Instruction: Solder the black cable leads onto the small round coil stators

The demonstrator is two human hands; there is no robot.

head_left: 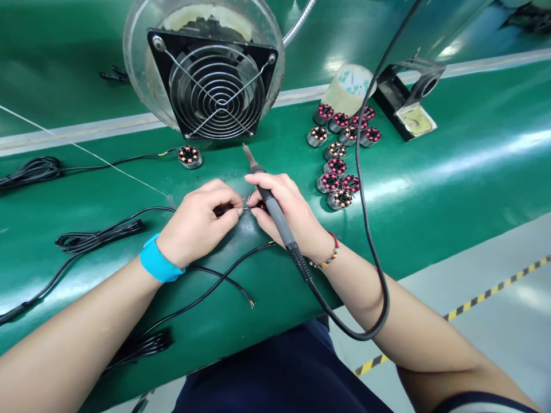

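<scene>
Head view. The left hand [198,221] has its thumb and forefinger pinched together on a small part [247,207]. The part is mostly hidden by the fingers, so I can't tell what it is. A blue wristband [157,261] is on that wrist.

The right hand [297,215] is closed around a soldering iron [275,211]. The handle lies across the palm and the tip points up and away toward the fan. The fingertips of this hand meet the left hand's at the small part, which sits between the two hands, just above the green table [451,172] near its front edge. A bead bracelet [329,256] is on the right wrist. The iron's black cord [384,287] loops under the right forearm and runs up out of frame.

Containers:
- A clear round hood [133,63] stands at the back, with a black square fan [215,92] and its wire grille inside.
- A black iron stand [398,94] is at back right. Its tray holds a yellowish pad [416,120].

On the table:
- A cluster of round wound coils [340,166] lies loose to the right of the hands.
- A tape roll [350,86] sits just behind the cluster.
- One single coil [190,156] sits apart to the left, below the fan, with a black wire attached.
- Bundled black cables [99,235] lie on the left side.
- One cable end [249,301] with bared strands lies near the front edge.
- A thin solder wire [86,152] runs in from the left toward the hands.

Striped floor tape [495,289] shows at the right.
</scene>
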